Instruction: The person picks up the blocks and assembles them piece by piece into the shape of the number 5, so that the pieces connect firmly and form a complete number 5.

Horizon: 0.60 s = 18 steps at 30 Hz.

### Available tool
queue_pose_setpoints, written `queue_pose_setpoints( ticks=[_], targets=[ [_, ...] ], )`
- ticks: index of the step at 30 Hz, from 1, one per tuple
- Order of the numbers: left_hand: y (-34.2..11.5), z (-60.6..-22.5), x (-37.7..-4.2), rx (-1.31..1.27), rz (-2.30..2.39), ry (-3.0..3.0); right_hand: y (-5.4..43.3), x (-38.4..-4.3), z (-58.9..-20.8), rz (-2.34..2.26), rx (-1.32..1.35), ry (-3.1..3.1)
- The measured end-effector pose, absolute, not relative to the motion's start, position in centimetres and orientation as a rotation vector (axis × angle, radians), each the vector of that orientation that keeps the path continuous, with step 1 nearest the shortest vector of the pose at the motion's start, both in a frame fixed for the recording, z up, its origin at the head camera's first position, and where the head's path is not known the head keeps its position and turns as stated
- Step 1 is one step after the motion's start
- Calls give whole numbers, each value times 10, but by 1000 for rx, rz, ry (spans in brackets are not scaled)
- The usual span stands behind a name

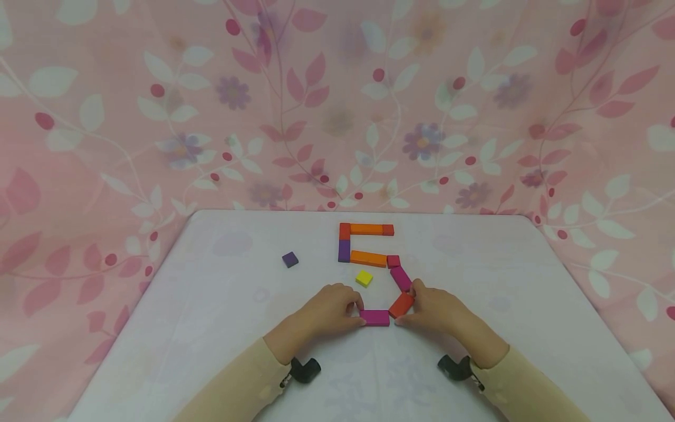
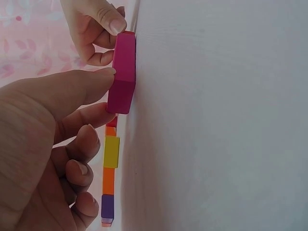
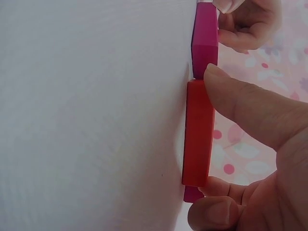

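Note:
My left hand [image 1: 333,308] pinches the left end of a magenta block [image 1: 375,318] lying flat on the table, thumb and forefinger at its end. The left wrist view shows this magenta block [image 2: 124,72] close up. To its right, my right hand [image 1: 439,308] holds a slanted red-orange block [image 1: 401,305] between thumb and fingers. In the right wrist view the red-orange block [image 3: 198,132] nearly meets the magenta one at its end. A second magenta block [image 1: 401,279] slants up from the red-orange block toward a small red block [image 1: 393,261].
Farther back, an orange block [image 1: 368,258], a purple block [image 1: 344,251], a red-orange block [image 1: 345,231], another orange block [image 1: 366,229] and a small red-orange block [image 1: 388,230] form an angular line. A yellow block [image 1: 364,278] and a dark purple block [image 1: 290,259] lie apart on the white table [image 1: 211,328].

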State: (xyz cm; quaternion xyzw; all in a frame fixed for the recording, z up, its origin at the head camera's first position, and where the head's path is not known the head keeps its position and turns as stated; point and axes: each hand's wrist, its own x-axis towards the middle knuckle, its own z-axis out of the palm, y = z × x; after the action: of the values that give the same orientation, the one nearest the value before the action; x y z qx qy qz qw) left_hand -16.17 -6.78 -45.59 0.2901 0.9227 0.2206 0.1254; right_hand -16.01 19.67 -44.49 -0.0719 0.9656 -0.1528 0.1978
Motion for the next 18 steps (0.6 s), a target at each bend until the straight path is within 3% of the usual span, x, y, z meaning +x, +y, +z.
queue_pose_setpoints(
  ticks=[18],
  targets=[
    [-68, -457, -162, 848, 651, 2692, 196, -159, -445, -426, -182, 2707]
  ],
)
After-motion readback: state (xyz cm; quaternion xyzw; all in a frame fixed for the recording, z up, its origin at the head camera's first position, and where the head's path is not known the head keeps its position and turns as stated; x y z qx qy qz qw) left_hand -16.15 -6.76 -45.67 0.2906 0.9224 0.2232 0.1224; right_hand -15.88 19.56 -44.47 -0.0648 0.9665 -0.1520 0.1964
